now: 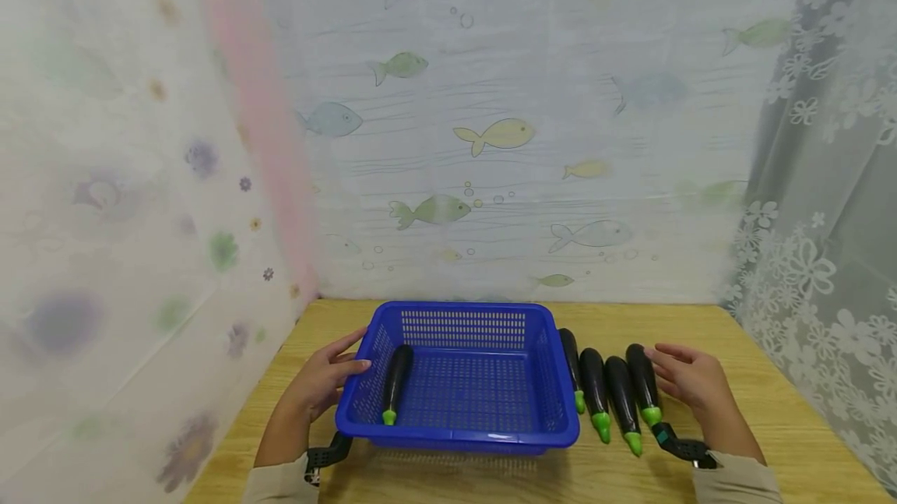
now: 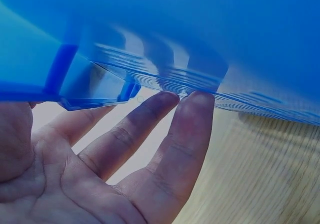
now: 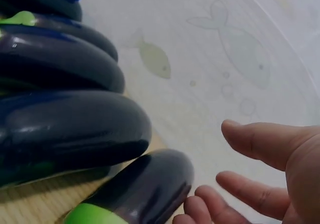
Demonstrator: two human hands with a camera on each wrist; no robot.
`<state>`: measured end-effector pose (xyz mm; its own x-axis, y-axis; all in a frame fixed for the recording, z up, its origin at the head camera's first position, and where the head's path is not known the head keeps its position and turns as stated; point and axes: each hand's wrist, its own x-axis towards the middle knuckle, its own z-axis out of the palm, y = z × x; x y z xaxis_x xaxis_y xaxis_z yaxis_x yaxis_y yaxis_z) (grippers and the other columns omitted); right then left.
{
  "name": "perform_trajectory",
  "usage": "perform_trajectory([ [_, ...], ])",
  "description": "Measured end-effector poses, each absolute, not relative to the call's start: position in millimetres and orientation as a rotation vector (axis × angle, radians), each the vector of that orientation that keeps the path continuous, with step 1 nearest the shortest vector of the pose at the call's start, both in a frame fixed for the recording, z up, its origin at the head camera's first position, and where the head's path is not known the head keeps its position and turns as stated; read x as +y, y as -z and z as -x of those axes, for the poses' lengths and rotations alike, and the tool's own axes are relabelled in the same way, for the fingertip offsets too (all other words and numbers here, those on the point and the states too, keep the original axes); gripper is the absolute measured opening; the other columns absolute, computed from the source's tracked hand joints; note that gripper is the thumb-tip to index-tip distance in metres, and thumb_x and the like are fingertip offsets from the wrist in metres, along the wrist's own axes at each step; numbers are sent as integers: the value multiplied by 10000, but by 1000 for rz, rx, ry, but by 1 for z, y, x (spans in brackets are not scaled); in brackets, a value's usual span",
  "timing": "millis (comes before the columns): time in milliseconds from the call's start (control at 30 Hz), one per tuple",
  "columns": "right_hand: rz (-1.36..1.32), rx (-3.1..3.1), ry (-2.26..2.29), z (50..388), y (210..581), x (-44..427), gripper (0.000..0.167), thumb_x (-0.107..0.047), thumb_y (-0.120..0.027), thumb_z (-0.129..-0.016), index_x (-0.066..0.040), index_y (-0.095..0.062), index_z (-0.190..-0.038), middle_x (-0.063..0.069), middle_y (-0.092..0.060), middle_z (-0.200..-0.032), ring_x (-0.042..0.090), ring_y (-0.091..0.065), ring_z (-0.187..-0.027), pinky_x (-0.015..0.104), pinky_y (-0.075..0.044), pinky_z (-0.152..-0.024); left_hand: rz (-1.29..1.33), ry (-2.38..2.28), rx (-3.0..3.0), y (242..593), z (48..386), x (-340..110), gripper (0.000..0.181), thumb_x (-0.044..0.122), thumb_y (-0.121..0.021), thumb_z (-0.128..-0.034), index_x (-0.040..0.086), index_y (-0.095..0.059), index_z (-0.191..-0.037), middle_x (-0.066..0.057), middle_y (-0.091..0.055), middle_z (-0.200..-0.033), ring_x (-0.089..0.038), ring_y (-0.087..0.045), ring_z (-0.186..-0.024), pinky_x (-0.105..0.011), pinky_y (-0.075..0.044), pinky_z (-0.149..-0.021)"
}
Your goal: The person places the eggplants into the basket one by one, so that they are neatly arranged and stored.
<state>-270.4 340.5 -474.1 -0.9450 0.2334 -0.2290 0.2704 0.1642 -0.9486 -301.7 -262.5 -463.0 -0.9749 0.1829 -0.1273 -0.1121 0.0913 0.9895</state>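
My left hand (image 1: 322,379) holds the left rim of a blue plastic basket (image 1: 459,436), thumb over the edge. In the left wrist view, its fingers (image 2: 192,129) lie against the basket's outer wall. Inside the basket, near its left wall, lies one dark eggplant (image 1: 398,379) with a green cap. Right of the basket, several more eggplants (image 1: 594,383) lie side by side. My right hand (image 1: 694,383) is beside the rightmost eggplant (image 1: 641,375), fingers spread and loosely bent. In the right wrist view, the fingers are close to an eggplant's rounded end (image 3: 170,174); contact cannot be made out.
Everything stands on a light wooden table (image 1: 757,379). Behind it hangs a pale sheet printed with fish (image 1: 504,134). A floral sheet (image 1: 140,255) borders the left side, and a lace curtain (image 1: 820,270) the right.
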Motion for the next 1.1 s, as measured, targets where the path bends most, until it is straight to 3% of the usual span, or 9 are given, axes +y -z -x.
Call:
perform_trajectory([
  [200, -564, 2282, 1950, 275, 481, 342, 883, -411, -727, -966, 67, -308, -1579, -119, -704, -971, 42, -709, -839, 325, -638, -779, -81, -1988, 2126, 462, 301, -263, 747, 172, -718, -979, 243, -352, -1626, -278, -524, -1508, -400, -697, -1166, -571, -615, -875],
  [300, -551, 2270, 1939, 275, 482, 341, 883, -396, -727, -969, 79, -297, -1578, -31, -698, -1082, 42, -696, -858, 327, -637, -807, -96, -1989, 2113, 462, 302, -264, 751, 177, -709, -987, 239, -332, -1634, -285, -512, -1516, -406, -692, -1173, -568, -615, -880],
  [467, -546, 2321, 1896, 273, 482, 338, 879, -369, -734, -967, 95, -296, -1572, 317, -536, -1405, 54, -672, -891, 342, -638, -818, -108, -1994, 2107, 463, 303, -265, 755, 188, -705, -992, 240, -320, -1639, -287, -505, -1520, -408, -690, -1175, -566, -615, -880],
  [600, -558, 2357, 1863, 273, 484, 336, 868, -356, -742, -962, 99, -311, -1563, 382, -421, -1495, 83, -671, -909, 345, -641, -806, -109, -1996, 2115, 464, 303, -264, 754, 192, -709, -989, 237, -326, -1637, -285, -511, -1517, -408, -691, -1176, -571, -615, -875],
  [767, -595, 2355, 1860, 273, 484, 338, 822, -347, -743, -964, 84, -358, -1549, 334, -508, -1431, 97, -667, -924, 348, -642, -800, -111, -2003, 2109, 463, 302, -264, 755, 187, -716, -983, 230, -334, -1634, -283, -518, -1511, -407, -692, -1175, -567, -614, -880],
  [933, -587, 2320, 1904, 271, 480, 341, 813, -339, -743, -966, 85, -365, -1547, 104, -701, -1168, 79, -702, -873, 362, -645, -794, -115, -2008, 2095, 462, 302, -263, 753, 173, -714, -983, 227, -337, -1633, -284, -534, -1495, -400, -701, -1160, -556, -616, -885],
  [1100, -555, 2367, 1876, 268, 475, 342, 796, -364, -734, -968, 89, -396, -1529, 8, -706, -1089, 55, -696, -844, 361, -647, -791, -108, -2008, 2106, 462, 301, -262, 737, 163, -700, -992, 224, -339, -1632, -286, -539, -1489, -398, -701, -1159, -557, -617, -879],
])
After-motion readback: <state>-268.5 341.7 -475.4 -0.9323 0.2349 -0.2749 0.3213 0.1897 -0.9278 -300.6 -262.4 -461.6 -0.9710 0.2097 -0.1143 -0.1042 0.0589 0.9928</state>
